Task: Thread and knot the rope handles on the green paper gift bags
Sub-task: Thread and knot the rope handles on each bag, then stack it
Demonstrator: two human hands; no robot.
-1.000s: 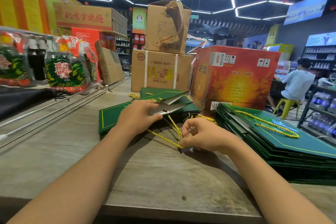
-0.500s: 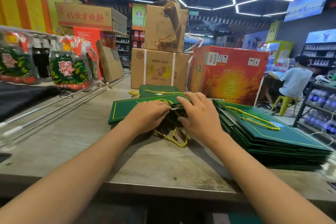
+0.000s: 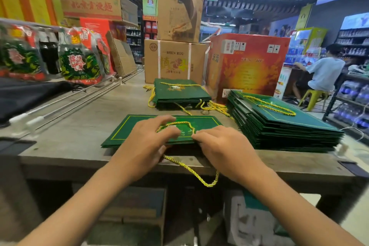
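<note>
Lying flat at frame centre on the desk (image 3: 83, 134), the green gift bag (image 3: 137, 128) is pressed by the left hand (image 3: 147, 142), fingers spread. Right hand (image 3: 223, 146) fingers curl at its near edge; whether they pinch the yellow rope handle (image 3: 191, 171) cannot be told.

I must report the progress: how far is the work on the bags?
Done, it seems: a small stack at the back carries yellow ropes. In hand: both the left hand and right hand rest on the flat bag; one rope loop hangs over the table edge. Left: the tall right stack, probably.
</note>
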